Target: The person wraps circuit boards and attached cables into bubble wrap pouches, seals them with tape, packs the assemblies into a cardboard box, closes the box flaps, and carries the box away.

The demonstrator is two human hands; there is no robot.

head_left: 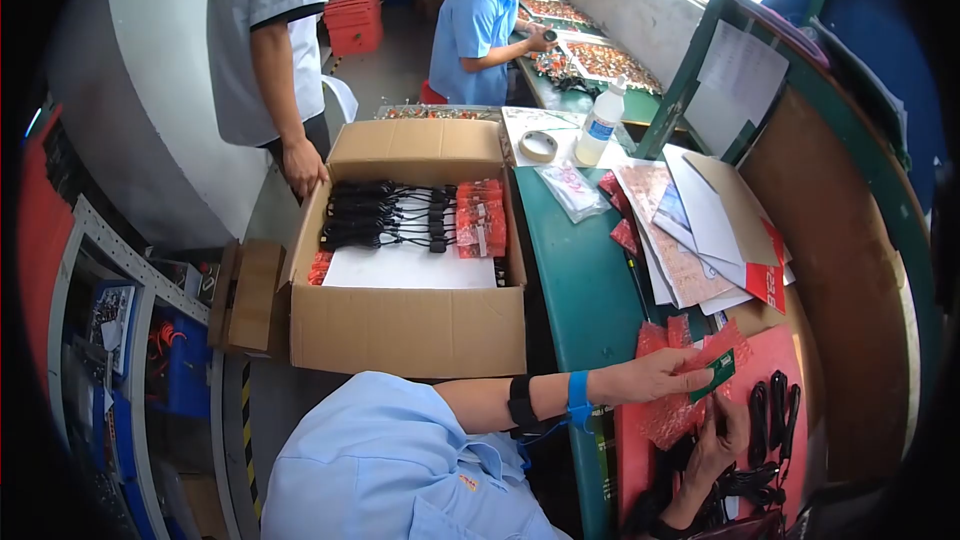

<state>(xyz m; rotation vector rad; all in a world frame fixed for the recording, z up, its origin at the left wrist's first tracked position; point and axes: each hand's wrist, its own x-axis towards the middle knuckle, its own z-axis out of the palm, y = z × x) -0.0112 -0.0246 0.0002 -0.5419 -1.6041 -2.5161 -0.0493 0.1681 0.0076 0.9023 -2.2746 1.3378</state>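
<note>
My left hand [655, 376], with a blue strap at its wrist, pinches a small green circuit board [714, 374] between thumb and fingers. Against and beneath that board lies a red bubble-wrap bag [668, 422]. My right hand [718, 448] is just below, its fingers closed at the lower edge of the bag; part of its grip is hidden. Coiled black cables [778, 415] lie right of my right hand on a red mat [640, 470], and more black cable runs beneath my right wrist.
An open cardboard box [408, 330] holds rows of black cables [385, 215] and red bubble-wrap bags [481, 220]. Papers [690, 230], a tape roll [538, 146] and a bottle [600, 125] are on the green bench [565, 270]. One person stands beside the box; another works at the far bench.
</note>
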